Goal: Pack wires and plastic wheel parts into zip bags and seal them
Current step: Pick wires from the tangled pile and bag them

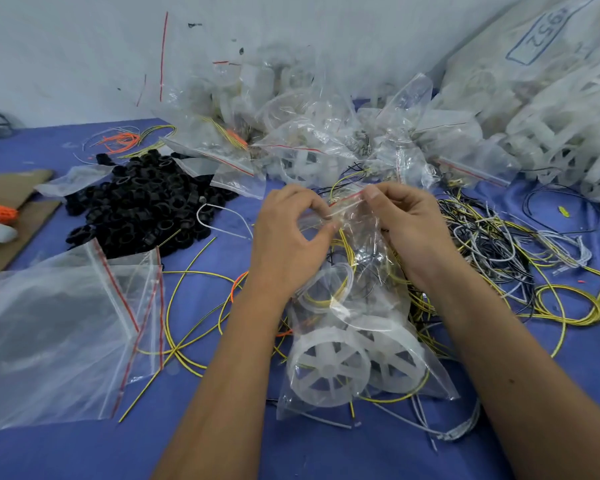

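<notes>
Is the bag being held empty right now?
No, the zip bag both hands pinch holds white plastic wheels and yellow wires.

Both forearms reach forward; the left hand and right hand pinch with curled fingers, thumbs meeting fingertips.

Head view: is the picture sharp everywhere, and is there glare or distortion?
Head view: the hands and the zip bag with white wheels are sharp; the far bag pile looks soft; the empty bags at left show pale sheen; light is even, shadows faint; the wide lens bends the table edge.
</notes>
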Available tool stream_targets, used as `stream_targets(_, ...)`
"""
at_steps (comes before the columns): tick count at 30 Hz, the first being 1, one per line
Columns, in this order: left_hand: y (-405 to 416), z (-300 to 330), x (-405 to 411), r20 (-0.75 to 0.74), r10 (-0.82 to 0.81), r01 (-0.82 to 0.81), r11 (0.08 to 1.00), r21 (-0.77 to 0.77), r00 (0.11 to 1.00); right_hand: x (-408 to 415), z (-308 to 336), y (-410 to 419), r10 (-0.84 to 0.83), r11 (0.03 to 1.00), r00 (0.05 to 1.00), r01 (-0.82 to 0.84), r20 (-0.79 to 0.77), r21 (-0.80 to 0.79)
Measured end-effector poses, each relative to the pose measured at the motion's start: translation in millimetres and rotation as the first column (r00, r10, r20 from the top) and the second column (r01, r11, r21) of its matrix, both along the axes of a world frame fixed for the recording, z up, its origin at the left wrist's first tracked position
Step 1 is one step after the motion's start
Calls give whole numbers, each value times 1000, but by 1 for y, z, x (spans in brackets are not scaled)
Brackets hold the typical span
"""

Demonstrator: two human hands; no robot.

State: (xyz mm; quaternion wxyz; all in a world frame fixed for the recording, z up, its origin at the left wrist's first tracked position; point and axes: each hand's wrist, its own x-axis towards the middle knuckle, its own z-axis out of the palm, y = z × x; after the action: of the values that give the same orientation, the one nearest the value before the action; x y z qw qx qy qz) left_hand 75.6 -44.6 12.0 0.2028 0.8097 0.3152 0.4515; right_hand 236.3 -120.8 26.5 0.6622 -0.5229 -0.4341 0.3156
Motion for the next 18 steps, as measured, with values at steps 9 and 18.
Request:
stream_targets(9,-1,0,-1,-27,-33,29,993,-118,999,0,-1,0,32,999,999,-31,-36,20)
stream_targets(18,-3,0,1,1,-112,108,954,-281,994,5,-5,2,-85,996,992,89,91,-30)
